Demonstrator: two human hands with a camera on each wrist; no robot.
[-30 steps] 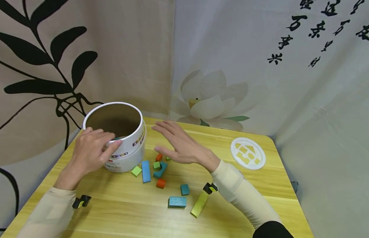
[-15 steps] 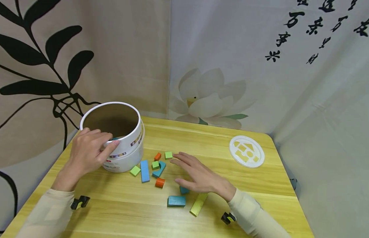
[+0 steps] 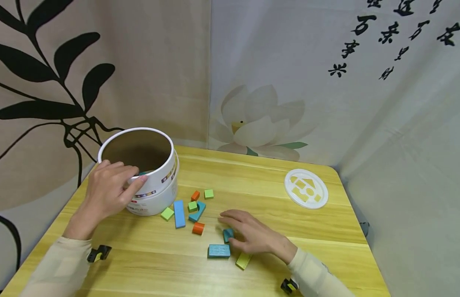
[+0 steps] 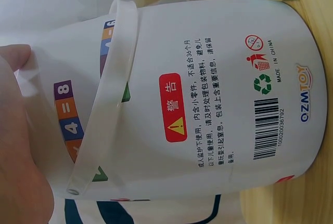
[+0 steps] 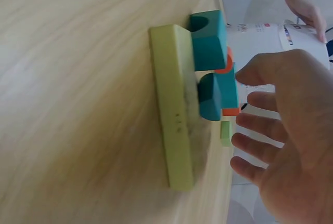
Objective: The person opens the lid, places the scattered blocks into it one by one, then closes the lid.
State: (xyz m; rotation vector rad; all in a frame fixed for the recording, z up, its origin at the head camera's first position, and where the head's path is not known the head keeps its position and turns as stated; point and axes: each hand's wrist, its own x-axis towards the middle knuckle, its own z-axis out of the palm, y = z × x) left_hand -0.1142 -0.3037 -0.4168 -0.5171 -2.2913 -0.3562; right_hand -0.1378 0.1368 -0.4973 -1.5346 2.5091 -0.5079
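My left hand (image 3: 109, 194) grips the near rim of a white bucket (image 3: 157, 198), thumb outside and fingers over the edge. Close up in the left wrist view, the bucket (image 4: 218, 78) shows its barcode and handle. My right hand (image 3: 257, 235) is above the table with fingers spread and nothing held. Below its fingertips is a small teal block (image 3: 228, 235); a larger teal block (image 3: 219, 251) lies close by. A yellow-green bar block (image 3: 243, 260) is partly hidden under that hand; the right wrist view shows its full length. The teal blocks' curved cutouts appear there.
Toward the bucket lie a blue bar block (image 3: 179, 214), a teal triangular block (image 3: 198, 213), orange blocks (image 3: 198, 228) and several green cubes (image 3: 209, 194). A white disc with shaped cutouts (image 3: 291, 194) lies at the right. Printed curtains (image 3: 159, 82) rise behind the table (image 3: 159, 264).
My right hand has come from beside the bucket toward the near right, down over the teal and yellow-green blocks. My left hand stays on the bucket rim.
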